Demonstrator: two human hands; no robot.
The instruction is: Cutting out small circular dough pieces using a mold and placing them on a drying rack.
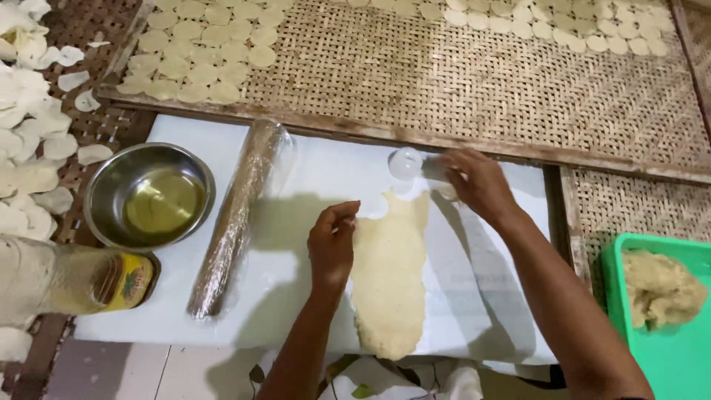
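A clear plastic bottle lies on its side at the lower left of the frame, just below the steel bowl. A label wraps its right end, yellow with patches of red and green; the print is too small to make out. A clear plastic wrap covers the rolling pin left of centre. No signs or screens show.

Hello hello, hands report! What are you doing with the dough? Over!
Left hand flat on dough sheet edge. Right hand holds round cutter at sheet's top. Rolling pin aside, nothing blocking.
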